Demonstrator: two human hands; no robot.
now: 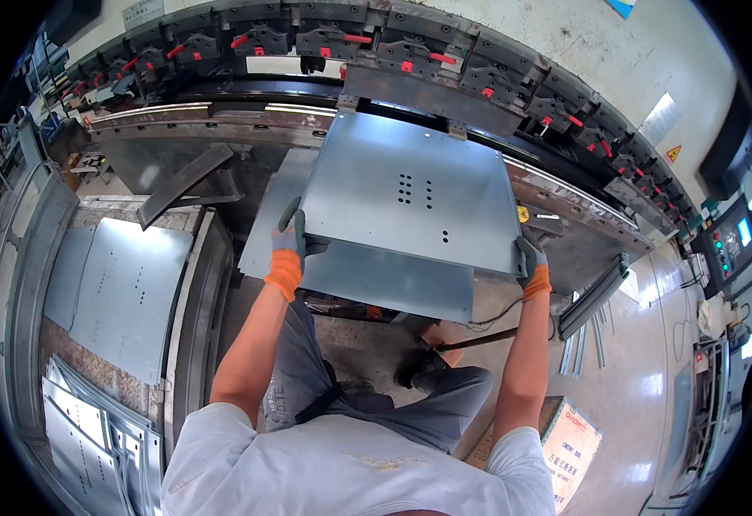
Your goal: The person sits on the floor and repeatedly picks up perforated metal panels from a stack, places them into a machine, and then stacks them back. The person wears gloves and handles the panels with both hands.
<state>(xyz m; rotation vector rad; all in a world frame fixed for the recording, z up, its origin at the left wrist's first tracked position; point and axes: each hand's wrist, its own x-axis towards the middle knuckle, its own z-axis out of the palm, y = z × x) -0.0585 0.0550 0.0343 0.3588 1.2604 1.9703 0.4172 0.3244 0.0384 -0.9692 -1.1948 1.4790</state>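
Observation:
Both my hands wear grey work gloves with orange cuffs. A flat sheet metal panel [367, 189] with a cluster of small round holes lies between them, its far edge at the press brake's bed. My left hand [290, 232] grips the panel's near left corner, thumb on top. At the near right corner, my right hand [531, 258] closes on the edge, some fingers hidden below. Beneath it, more sheet metal [393, 279] sticks out toward me and to the left.
The press brake [410, 56] with red-handled clamps spans the far side. To the left, a bin [182, 318] holds several metal sheets [139, 284]. A foot pedal [419, 365] is near my feet, a printed box [570, 447] at lower right, a control panel [729, 249] far right.

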